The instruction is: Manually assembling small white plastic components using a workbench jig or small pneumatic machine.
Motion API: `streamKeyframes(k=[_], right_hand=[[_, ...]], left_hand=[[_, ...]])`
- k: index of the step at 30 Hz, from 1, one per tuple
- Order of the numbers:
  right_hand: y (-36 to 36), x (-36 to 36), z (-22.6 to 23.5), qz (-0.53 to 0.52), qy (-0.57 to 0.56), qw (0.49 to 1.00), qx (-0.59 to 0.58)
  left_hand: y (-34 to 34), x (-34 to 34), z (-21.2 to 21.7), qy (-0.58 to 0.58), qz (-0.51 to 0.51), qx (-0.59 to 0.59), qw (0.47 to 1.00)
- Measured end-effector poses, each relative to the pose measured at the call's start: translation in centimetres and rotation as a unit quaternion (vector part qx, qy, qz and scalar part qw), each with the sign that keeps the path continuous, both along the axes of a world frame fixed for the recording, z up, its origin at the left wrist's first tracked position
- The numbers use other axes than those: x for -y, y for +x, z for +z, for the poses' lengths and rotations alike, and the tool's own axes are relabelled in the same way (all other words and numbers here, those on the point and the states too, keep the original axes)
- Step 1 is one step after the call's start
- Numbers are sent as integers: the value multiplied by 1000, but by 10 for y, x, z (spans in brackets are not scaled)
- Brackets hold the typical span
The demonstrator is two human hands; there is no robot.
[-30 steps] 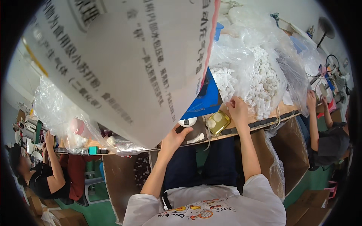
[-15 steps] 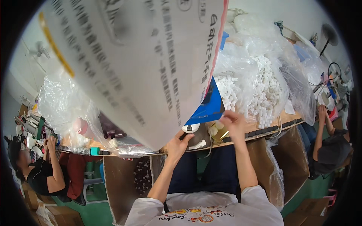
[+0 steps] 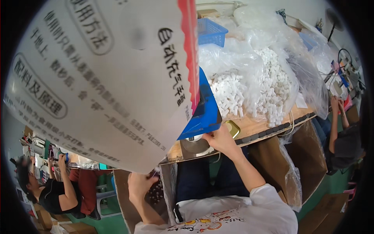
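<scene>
My right hand [image 3: 223,141] is at the table edge just below a blue panel [image 3: 206,113], its fingers closed at the right side of a white round part [image 3: 194,137]. That part sits above a grey metal plate [image 3: 194,148], partly hidden by the blue panel. My left hand [image 3: 141,187] is lower and to the left, over an open cardboard box holding small dark round pieces [image 3: 156,193]. Its fingers are curled, with something dark at the fingertips, too small to name. A large white printed sheet [image 3: 101,89] with a red edge hides the left part of the table.
White plastic pieces [image 3: 228,91] lie heaped in clear bags [image 3: 300,74] on the table. Behind them stands a blue basket [image 3: 212,33]. A gold-rimmed green tin [image 3: 232,129] is right of my right hand. Cardboard boxes [image 3: 307,163] stand below. People sit working at both sides.
My left hand has left the white round part and moved down-left to the box. My right hand has come in to that part. The view has shifted and the sheet covers more of the left side.
</scene>
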State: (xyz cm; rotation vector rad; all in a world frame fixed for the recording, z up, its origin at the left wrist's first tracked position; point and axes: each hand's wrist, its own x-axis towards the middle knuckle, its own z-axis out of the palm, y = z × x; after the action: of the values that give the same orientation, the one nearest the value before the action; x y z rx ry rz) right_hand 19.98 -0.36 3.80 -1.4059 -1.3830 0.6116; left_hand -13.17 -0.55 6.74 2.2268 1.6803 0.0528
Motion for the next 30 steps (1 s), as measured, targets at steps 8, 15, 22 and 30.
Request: streamKeyframes(k=[8,15,22,30], right_hand=[[-36,-4,-17,36,169,951,254],[-17,-4,-31,39,190,940,279],[162,37,-35,-270,-2,909,319],[218,35,-79,-216,58,878,423]], left_hand=[[59,-87,-60,183,64,229,954],[109,-106,-62,268,-87,175,943],[103,-70,-37,90,24,517,851],[152,-45,-28,63,-102,394,911]])
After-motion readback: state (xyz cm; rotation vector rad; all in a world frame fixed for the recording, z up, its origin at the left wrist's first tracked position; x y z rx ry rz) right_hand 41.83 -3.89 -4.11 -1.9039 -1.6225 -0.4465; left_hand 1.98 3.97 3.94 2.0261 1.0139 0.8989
